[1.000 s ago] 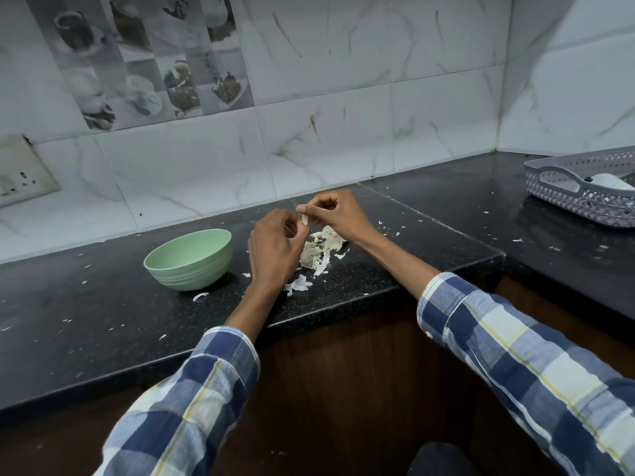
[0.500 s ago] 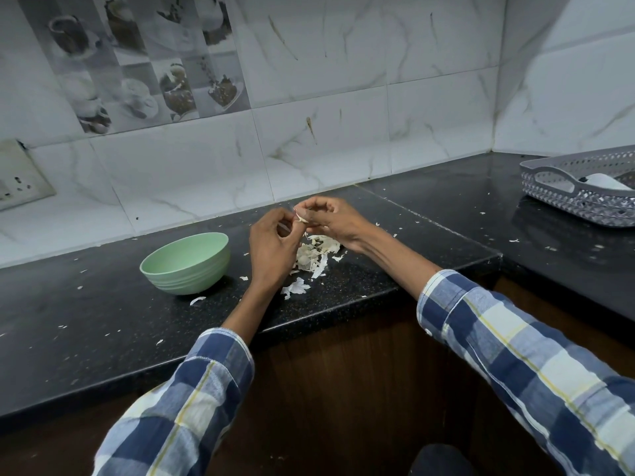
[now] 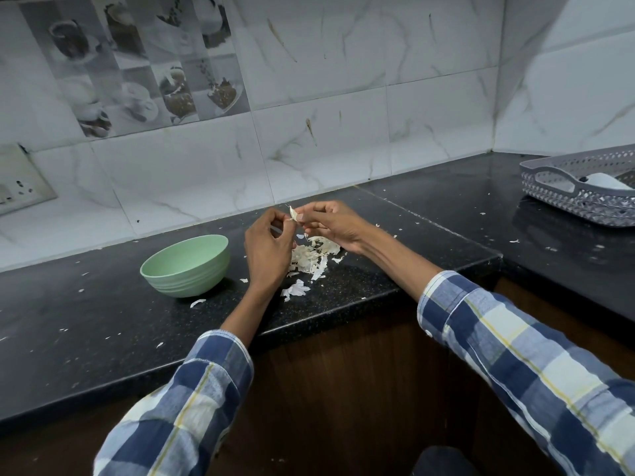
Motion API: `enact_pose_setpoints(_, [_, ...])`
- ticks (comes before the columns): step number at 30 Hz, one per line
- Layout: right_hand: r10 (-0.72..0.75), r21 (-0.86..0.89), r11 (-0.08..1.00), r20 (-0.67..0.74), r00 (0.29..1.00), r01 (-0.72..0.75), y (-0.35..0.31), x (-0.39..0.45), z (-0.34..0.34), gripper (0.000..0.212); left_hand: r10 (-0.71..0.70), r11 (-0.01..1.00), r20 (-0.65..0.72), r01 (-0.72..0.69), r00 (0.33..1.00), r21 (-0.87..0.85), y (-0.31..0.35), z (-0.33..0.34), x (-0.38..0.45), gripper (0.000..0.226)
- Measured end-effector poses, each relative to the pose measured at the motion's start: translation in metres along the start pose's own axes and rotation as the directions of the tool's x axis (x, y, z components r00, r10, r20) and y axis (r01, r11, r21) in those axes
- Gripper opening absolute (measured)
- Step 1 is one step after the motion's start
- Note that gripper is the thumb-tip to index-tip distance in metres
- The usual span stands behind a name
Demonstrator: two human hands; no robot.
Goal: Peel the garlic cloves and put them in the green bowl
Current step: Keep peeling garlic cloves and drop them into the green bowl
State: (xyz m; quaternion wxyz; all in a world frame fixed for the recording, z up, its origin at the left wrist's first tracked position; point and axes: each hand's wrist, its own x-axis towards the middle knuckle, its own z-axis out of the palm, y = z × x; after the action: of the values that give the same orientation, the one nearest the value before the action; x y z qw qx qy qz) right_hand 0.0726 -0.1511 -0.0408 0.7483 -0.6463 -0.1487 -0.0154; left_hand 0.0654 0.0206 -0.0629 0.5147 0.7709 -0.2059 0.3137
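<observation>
Garlic clove [image 3: 293, 213] sits pinched between my two hands, held up above the black counter [image 3: 103, 324]. Nearest me, my checked sleeves [image 3: 536, 369] reach forward over the counter's front edge. My left hand [image 3: 269, 250] is curled, its fingertips nipping the clove from the left side. My right hand [image 3: 331, 223] grips the same clove from the right, thumb and forefinger closed on it. Under both hands lies a heap of white skins [image 3: 314, 254], with loose flakes scattered across the counter. Just left of my left hand stands the green bowl [image 3: 185, 266], upright; I cannot see what lies inside it. Farther off to the right, a grey basket [image 3: 580, 190] rests near the tiled wall [image 3: 343, 115].
</observation>
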Motion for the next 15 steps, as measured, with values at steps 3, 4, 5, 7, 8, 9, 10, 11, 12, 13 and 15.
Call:
enact_pose_setpoints(3, [0.012,-0.029,1.000,-0.023,1.000,-0.012,0.0008,0.0005,0.0008,0.019,-0.033,0.999,-0.040,0.034,0.999,0.018,-0.0001,-0.0016,0.0003,0.014])
enact_pose_setpoints(4, [0.010,-0.044,0.999,-0.032,0.999,-0.011,0.0010,0.0003,0.0012,0.016,-0.041,0.999,-0.046,0.043,0.998,0.027,-0.0001,-0.0018,0.0000,0.014])
enact_pose_setpoints(5, [0.005,-0.060,0.998,-0.043,0.999,-0.007,0.0012,0.0000,0.0014,0.014,-0.046,0.998,-0.048,0.048,0.998,0.040,-0.0004,-0.0018,-0.0006,0.015])
enact_pose_setpoints(7, [-0.011,-0.106,0.994,-0.060,0.998,0.004,0.0018,-0.0003,0.0020,0.012,-0.037,0.994,-0.059,0.043,0.998,0.098,-0.0002,-0.0017,-0.0029,0.018])
enact_pose_setpoints(8, [-0.020,-0.136,0.991,-0.063,0.998,0.012,0.0023,-0.0005,0.0023,0.011,-0.040,0.991,-0.058,0.047,0.998,0.124,0.0006,-0.0016,-0.0039,0.021])
enact_pose_setpoints(9, [-0.033,-0.171,0.985,-0.064,0.997,0.022,0.0032,-0.0008,0.0026,0.010,-0.056,0.989,-0.048,0.062,0.997,0.133,0.0013,-0.0013,-0.0045,0.026])
enact_pose_setpoints(10, [-0.052,-0.213,0.976,-0.061,0.997,0.038,0.0042,-0.0012,0.0026,0.010,-0.077,0.988,-0.031,0.080,0.997,0.133,0.0020,-0.0009,-0.0051,0.030])
enact_pose_setpoints(11, [-0.077,-0.263,0.963,-0.055,0.995,0.060,0.0053,-0.0013,0.0023,0.010,-0.085,0.987,-0.013,0.086,0.996,0.134,0.0024,-0.0009,-0.0053,0.033])
enact_pose_setpoints(12, [-0.109,-0.318,0.944,-0.044,0.993,0.089,0.0065,-0.0013,0.0023,0.010,-0.074,0.988,0.001,0.074,0.997,0.138,0.0024,-0.0013,-0.0053,0.034])
enact_pose_setpoints(13, [-0.141,-0.367,0.922,-0.029,0.990,0.120,0.0075,-0.0015,0.0027,0.012,-0.054,0.989,0.010,0.052,0.999,0.142,0.0020,-0.0017,-0.0050,0.033])
enact_pose_setpoints(15, [-0.188,-0.420,0.891,0.000,0.982,0.171,0.0088,-0.0021,0.0047,0.016,-0.022,0.989,0.001,0.022,1.000,0.144,-0.0005,-0.0026,-0.0036,0.030])
